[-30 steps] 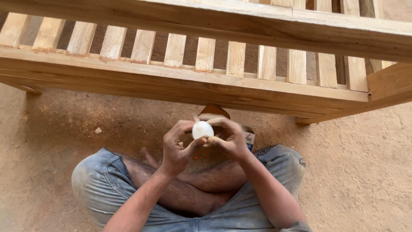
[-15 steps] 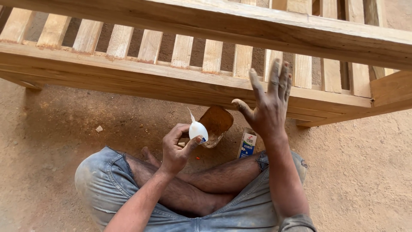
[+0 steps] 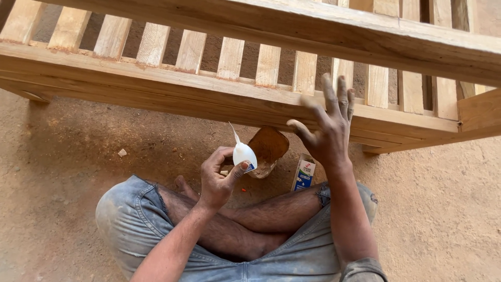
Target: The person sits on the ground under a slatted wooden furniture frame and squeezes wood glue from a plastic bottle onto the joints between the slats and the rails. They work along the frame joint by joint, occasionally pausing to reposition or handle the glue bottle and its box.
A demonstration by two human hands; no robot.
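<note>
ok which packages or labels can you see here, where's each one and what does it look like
Small carton: upright on the dirt floor by the right knee, below the right hand; a narrow box, white with a red mark and blue-green lower part.
Small bottle: held in the left hand; white, rounded, with a long thin nozzle pointing up and a small blue label patch at its base.
No signs or screens.

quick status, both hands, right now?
Left hand: closed around a small white squeeze bottle, nozzle pointing up.
Right hand: open, fingers spread, holding nothing, at the wooden rail.
</note>
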